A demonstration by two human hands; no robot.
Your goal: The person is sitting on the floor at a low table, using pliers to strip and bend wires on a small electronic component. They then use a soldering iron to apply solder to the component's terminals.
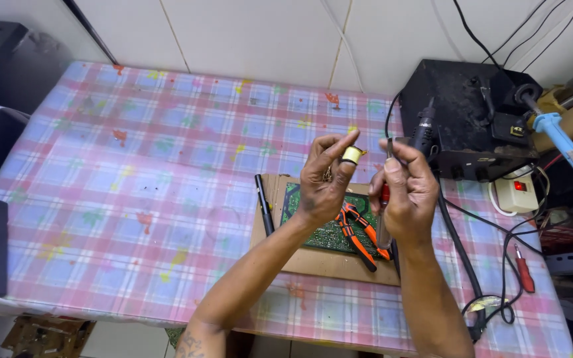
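My left hand is raised above the table and pinches a small yellow cylindrical part between thumb and fingers. Close beside it on the right, my right hand grips a slim tool with a red and clear handle, its metal tip pointing up towards the yellow part. Below both hands lies a green circuit board on a piece of brown cardboard. Orange-handled pliers rest on the board.
A black pen-like tool lies at the cardboard's left edge. A black soldering station with a blue-handled iron stands at the right, with cables, a white switch box and a small red screwdriver. Dark boxes line the left edge.
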